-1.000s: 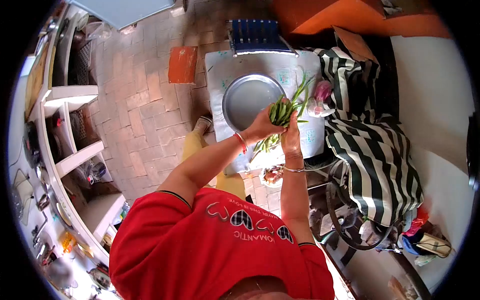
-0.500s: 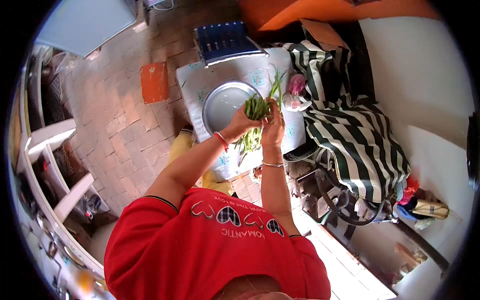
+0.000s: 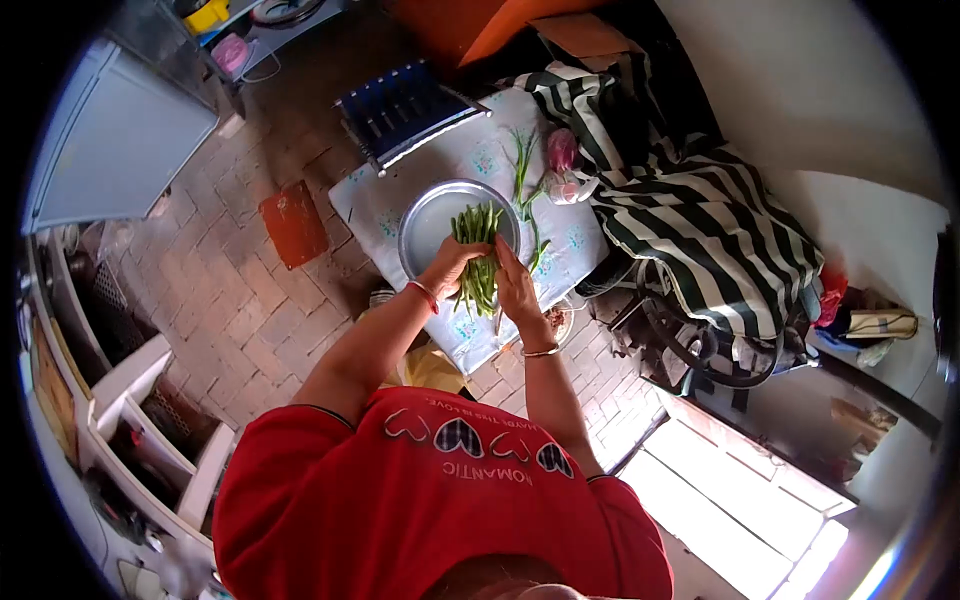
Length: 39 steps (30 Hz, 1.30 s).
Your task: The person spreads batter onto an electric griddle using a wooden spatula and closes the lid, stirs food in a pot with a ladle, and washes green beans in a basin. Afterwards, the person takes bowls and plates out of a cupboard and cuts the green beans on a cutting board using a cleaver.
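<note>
A bunch of long green stalks (image 3: 476, 222) stands out above and below my left hand (image 3: 452, 264), whose fingers are wrapped round its middle. Pressed to the bunch's right side is my right hand (image 3: 516, 284), its fingers close together; part of its grip is hidden. Both hands are over the near side of a round metal basin (image 3: 424, 204). This basin rests on a table with a pale flowered cloth (image 3: 362, 222). Loose green stalks (image 3: 524, 166) lie on the cloth to the right of the basin.
A pink-and-white item (image 3: 562, 160) is at the table's right edge, beside striped fabric (image 3: 700, 240). A small blue folding chair (image 3: 405, 112) stands at the far edge. An orange-red board (image 3: 294, 224) lies on the brick floor. White shelving (image 3: 140, 400) is at left.
The bunch has moved left, over the basin, and is more upright. Loose stalks now lie on the cloth to the right. The whole view has turned and shifted.
</note>
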### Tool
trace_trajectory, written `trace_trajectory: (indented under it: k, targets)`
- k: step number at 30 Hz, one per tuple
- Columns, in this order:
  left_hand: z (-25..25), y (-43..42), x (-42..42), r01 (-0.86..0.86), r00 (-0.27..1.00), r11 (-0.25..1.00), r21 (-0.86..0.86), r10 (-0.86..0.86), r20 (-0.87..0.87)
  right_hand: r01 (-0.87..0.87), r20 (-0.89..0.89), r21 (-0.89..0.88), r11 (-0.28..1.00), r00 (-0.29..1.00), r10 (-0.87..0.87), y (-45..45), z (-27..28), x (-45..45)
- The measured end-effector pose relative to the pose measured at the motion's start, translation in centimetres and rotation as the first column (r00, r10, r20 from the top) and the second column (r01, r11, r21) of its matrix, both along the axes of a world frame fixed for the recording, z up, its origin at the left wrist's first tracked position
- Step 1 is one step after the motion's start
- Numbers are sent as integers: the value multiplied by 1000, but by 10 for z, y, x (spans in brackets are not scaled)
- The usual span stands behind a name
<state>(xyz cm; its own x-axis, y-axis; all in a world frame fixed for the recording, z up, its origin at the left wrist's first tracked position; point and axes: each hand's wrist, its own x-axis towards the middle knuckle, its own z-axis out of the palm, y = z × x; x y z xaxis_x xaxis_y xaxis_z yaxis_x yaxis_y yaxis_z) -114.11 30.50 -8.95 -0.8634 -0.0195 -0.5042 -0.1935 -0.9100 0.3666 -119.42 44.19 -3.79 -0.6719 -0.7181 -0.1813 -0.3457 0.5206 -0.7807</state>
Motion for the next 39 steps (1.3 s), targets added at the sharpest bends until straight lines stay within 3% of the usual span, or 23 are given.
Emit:
trace_trajectory:
  k: [1,2,4,9,17,20,21,24,26,29,30,33,34,36,37,38,39]
  targets:
    - [2,0,-1,-18,999,1000,16,19,-26,72,35,11,997,997,-73,0,-5,4]
    - [3,3,-3,-21,999,1000,6,21,-30,101,-105,-48,994,989,-105,-3,-10,10]
    - [1,10,-7,-36,999,999,-14,36,-37,238,-56,-82,968,968,-243,-9,-8,19]
    - [-6,15,-4,24,999,997,71,-26,26,182,-194,-92,979,961,-197,-7,-15,23]
    - [-3,24,-2,75,997,997,12,-75,-2,189,-219,-106,976,953,-209,4,-28,31]
    - [-2,23,-1,128,992,991,-40,-127,18,81,-276,-170,982,953,-126,10,-19,21]
    - [-3,20,-6,153,988,984,-92,-152,20,62,-215,-153,986,972,-94,12,-16,16]
    - [28,20,-23,127,991,971,-202,-115,72,35,-304,-198,980,948,-95,15,9,-3]
    - [45,22,-35,52,998,973,-224,-47,29,35,-503,-85,996,861,-73,21,33,-22]
    - [76,21,-41,-26,997,954,-297,2,-81,-63,-275,-443,894,959,-69,21,52,-35]
    - [119,27,-42,-77,986,942,-325,24,-165,-63,-193,-535,842,980,-49,20,71,-36]
    - [178,33,-32,-135,955,872,-471,-11,-296,-163,-382,-588,793,919,-95,20,109,-35]
    - [188,32,-29,-47,965,823,-566,-109,-238,-147,-382,-636,758,913,-144,19,113,-31]
    - [150,42,-33,-176,921,840,-513,-44,-387,-118,-392,-683,721,892,-225,20,78,-27]
    - [101,42,-43,-160,958,802,-575,-14,-286,29,-329,-629,777,896,-300,17,42,-28]
    - [40,39,-52,0,1000,867,-499,2,3,145,-207,-606,782,920,-332,13,-10,-31]
    - [-16,42,-52,-2,983,947,-321,60,171,266,50,-475,839,960,-276,15,-54,-29]
